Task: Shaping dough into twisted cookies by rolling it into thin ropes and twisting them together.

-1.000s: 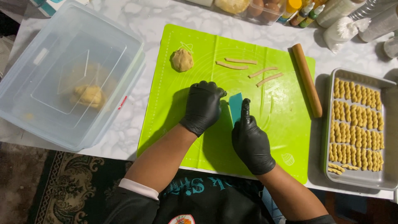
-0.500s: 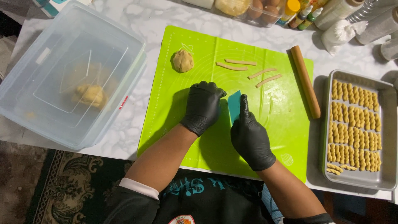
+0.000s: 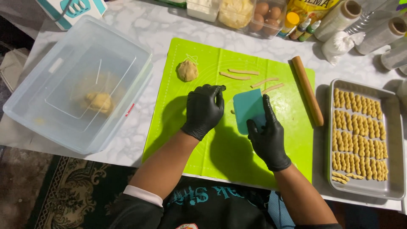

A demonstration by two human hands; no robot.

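Right hand [image 3: 269,138] grips teal scraper [image 3: 248,111] — left hand [image 3: 203,109] just beside.

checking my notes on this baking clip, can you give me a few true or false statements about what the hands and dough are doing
1. The right hand in a black glove holds a flat teal plastic scraper. True.
2. The wooden rolling pin lies inside the clear plastic lidded box. False: it lies on the right part of the bright green silicone mat; the box holds a lump of dough.
3. The grey metal baking tray holds rows of twisted dough pieces. True.
4. The left hand grips the round ball of dough. False: the ball sits apart, further up the mat.
5. Four thin dough strips lie above the scraper. True.
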